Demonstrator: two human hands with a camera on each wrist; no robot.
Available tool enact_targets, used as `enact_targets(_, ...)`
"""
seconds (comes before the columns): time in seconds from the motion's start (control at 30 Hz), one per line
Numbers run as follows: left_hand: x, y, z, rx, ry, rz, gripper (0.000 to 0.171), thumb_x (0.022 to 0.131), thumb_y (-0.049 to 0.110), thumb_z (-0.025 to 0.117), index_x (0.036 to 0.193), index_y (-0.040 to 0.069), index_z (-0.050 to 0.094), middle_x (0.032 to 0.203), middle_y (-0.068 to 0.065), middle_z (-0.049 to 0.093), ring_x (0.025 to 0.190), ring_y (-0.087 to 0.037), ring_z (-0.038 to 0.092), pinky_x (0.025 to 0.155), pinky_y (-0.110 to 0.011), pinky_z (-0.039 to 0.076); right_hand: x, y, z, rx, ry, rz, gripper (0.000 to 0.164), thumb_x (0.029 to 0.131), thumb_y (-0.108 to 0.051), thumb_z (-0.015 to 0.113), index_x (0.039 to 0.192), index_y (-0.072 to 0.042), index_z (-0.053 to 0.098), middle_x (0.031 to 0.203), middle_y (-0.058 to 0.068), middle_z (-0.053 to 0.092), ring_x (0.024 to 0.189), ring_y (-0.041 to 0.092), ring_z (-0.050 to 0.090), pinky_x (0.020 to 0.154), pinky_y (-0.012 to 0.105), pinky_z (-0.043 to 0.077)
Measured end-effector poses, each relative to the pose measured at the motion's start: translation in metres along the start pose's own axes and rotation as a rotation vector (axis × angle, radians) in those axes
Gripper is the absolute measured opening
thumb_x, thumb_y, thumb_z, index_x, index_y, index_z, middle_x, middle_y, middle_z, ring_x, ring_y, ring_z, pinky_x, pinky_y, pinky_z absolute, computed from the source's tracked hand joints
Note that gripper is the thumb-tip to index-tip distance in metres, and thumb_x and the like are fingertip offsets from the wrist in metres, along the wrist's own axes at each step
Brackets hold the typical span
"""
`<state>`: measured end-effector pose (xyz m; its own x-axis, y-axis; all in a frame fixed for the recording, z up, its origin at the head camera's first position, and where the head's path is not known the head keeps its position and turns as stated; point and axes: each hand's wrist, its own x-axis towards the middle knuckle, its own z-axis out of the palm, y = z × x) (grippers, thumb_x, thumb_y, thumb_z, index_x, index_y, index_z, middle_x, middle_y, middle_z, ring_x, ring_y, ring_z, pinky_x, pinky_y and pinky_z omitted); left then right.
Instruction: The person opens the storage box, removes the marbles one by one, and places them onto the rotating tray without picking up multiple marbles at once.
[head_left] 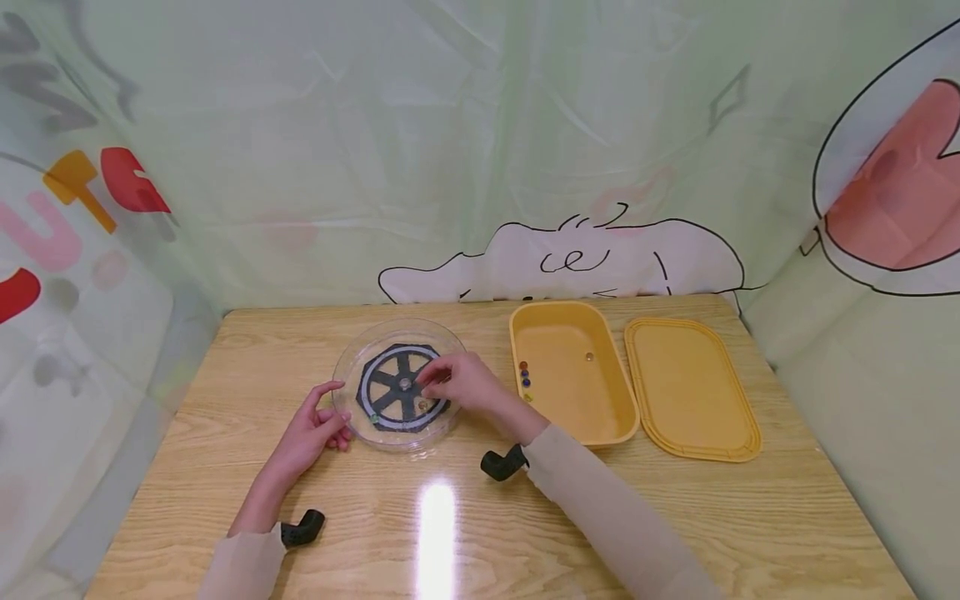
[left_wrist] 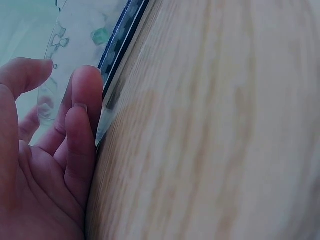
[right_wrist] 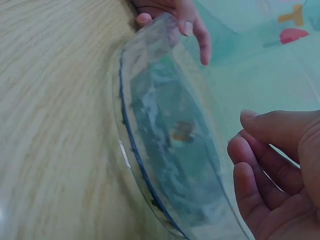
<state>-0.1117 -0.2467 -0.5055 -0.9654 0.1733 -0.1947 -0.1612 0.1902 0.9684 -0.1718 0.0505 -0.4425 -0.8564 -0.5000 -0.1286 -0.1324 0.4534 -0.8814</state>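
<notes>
A clear round dish stands on the table, showing a dark six-spoked wheel pattern. Inside it lie a clear marble at the hub, an amber marble and a green marble. My left hand rests loosely spread against the dish's left side, fingertips at its wall. Over the dish's right half hovers my right hand, its fingers bent and thumb close to the index finger. No object shows between those fingertips in the right wrist view.
Right of the dish sits a yellow tub holding several small marbles along its left wall and one amber marble. Beside it lies a flat yellow lid. Black angled pieces stick out at both wrists. A printed cloth hangs behind the table.
</notes>
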Motion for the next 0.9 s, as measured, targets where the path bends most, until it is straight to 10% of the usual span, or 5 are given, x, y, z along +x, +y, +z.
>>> enact_targets(0.9,-0.003,0.002,0.000,0.004,-0.010,0.018,0.057,0.102,0.011,0.057,0.151,0.013,0.028,0.083,-0.018,0.066,0.064,-0.022,0.065,0.062,-0.028,0.054,-0.035,0.053,-0.116,-0.048,0.319,0.012,0.018,0.090,-0.008,0.073,0.107,-0.003,0.073,0.102,0.009,0.071,0.094,0.023,0.065,0.082,0.033,0.054)
